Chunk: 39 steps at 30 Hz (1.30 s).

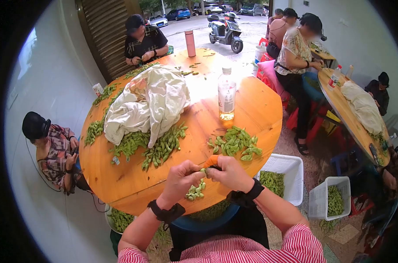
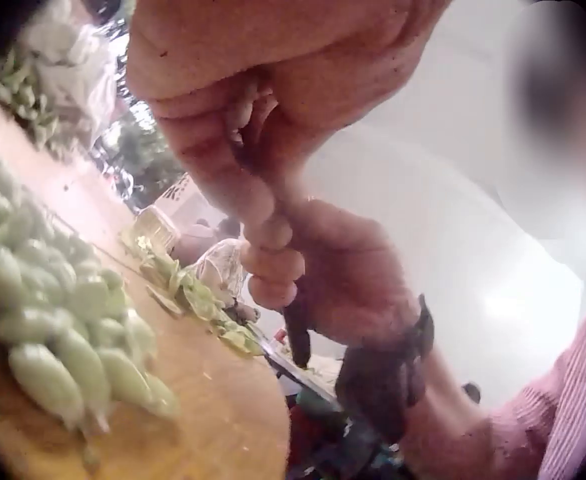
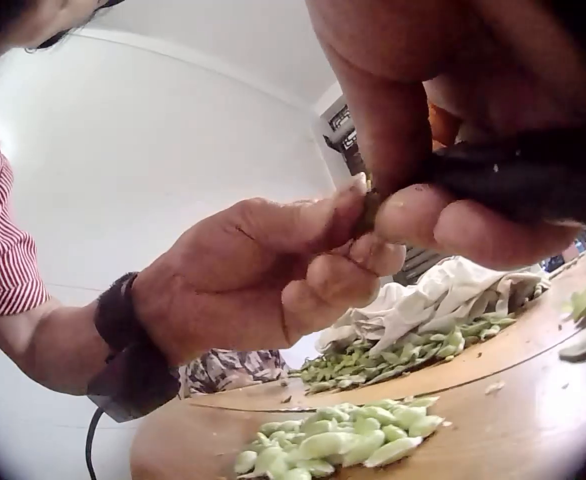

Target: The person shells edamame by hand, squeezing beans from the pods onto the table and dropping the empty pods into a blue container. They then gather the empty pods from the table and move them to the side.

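Note:
Both hands meet over the near edge of the table, fingertips together at a small green soybean pod (image 1: pixel 203 170). My left hand (image 1: pixel 181 180) pinches it from one side between thumb and curled fingers. From the other side, my right hand (image 1: pixel 230 174) pinches it too; an orange cover (image 1: pixel 214 161) wraps one of its fingers. In the right wrist view the pod (image 3: pixel 370 212) is mostly hidden by the fingertips. Just below the hands lies a small heap of pale shelled beans (image 1: pixel 195 191). A pile of green pods (image 1: pixel 236 142) sits beyond the right hand.
A white cloth (image 1: pixel 148 103) covers a larger heap of pods (image 1: pixel 164 147). A bottle (image 1: pixel 226 94) and a pink flask (image 1: pixel 190 44) stand on the wooden table (image 1: pixel 260 101). White baskets (image 1: pixel 295 175) of pods are on the floor at right. Other people sit around.

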### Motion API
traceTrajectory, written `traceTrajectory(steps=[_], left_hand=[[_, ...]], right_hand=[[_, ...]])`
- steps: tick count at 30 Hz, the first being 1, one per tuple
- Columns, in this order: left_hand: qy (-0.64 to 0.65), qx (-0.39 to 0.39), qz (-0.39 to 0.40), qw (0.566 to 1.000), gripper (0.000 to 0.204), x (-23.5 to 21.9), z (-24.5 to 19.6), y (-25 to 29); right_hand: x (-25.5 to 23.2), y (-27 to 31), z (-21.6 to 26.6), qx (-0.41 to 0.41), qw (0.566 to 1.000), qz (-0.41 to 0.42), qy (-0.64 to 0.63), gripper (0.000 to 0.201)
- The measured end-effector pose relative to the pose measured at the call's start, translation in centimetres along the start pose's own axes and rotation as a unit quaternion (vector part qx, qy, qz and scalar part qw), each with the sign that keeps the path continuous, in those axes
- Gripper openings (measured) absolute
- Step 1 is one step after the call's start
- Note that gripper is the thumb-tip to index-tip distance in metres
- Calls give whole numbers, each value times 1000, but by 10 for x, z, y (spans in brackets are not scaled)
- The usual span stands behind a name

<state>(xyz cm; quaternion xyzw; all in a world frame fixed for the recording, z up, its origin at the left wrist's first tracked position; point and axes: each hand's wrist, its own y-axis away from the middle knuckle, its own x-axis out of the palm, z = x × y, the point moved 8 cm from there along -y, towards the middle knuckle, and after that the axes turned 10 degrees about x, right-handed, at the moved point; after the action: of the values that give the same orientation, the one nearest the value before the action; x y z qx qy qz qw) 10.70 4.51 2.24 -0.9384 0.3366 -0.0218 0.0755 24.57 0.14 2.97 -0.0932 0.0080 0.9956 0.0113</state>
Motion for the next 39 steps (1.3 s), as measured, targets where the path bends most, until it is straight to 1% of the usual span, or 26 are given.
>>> traceTrajectory(steps=[3,5,7,8,9,10,12,14,15,16,18,19,20,22,23,25,28,29,31,32,33,34,35,37,38,39], left_hand=[[58,-28,-3,998,8,-3,1,9],[92,-39,-13,995,7,-6,4,12],[171,-85,-15,981,11,-6,15,14],[172,-85,-18,981,11,-7,17,15],[232,-103,-19,967,13,-6,21,16],[292,-121,-20,949,15,-4,25,17],[305,-127,-26,944,16,-6,33,17],[315,-134,-31,939,17,-6,35,16],[280,-101,-76,952,17,-14,31,10],[244,-65,-121,960,17,-24,27,7],[253,-57,-132,957,18,-36,29,4],[251,-63,-107,960,18,-36,27,3],[249,-68,-82,963,17,-34,26,4],[246,-76,-68,964,17,-31,23,7],[242,-84,-53,965,16,-28,22,9],[256,-85,-43,962,14,-25,21,12],[282,-91,-37,954,11,-19,20,16],[294,-93,-39,950,9,-17,20,16],[313,-97,-32,944,9,-13,24,15],[331,-101,-23,938,10,-9,27,15],[330,-102,-23,938,10,-8,28,14],[342,-95,-14,935,11,-6,28,14],[353,-89,-6,931,13,-4,28,14],[349,-88,-16,933,14,-4,30,15],[345,-87,-26,934,15,-5,32,16],[344,-87,-28,934,15,-4,32,17]], right_hand=[[11,-2,-5,6,998,51,-25,12],[15,-2,-5,7,998,61,-19,13],[17,-3,-4,6,998,68,-12,14],[17,-3,3,-45,997,52,40,14],[16,-2,12,-96,991,35,91,14],[17,-3,16,-96,990,37,92,14],[18,5,35,-166,972,12,167,12],[22,7,42,-186,966,22,180,11],[25,9,45,-207,959,29,193,11],[25,8,44,-207,958,33,194,11],[12,6,42,-200,944,-33,260,13],[0,1,39,-151,937,-57,311,11],[-8,-2,34,-152,936,-56,312,11],[-31,-10,24,-126,898,-148,394,11],[-34,-9,20,-126,898,-147,394,11],[-43,-11,16,-64,855,-193,477,9],[-43,-10,15,-83,843,-219,484,12],[-40,-9,16,-84,844,-216,484,12],[-28,-2,32,-140,898,-194,369,16],[-20,3,41,-140,898,-194,368,16],[-10,3,40,-90,953,-130,258,18],[1,2,34,-39,987,-63,143,20],[7,3,33,-38,987,-63,142,20],[17,4,30,-37,997,-21,63,21],[18,3,30,-37,997,-19,62,21],[18,5,37,-72,990,-30,120,21]])
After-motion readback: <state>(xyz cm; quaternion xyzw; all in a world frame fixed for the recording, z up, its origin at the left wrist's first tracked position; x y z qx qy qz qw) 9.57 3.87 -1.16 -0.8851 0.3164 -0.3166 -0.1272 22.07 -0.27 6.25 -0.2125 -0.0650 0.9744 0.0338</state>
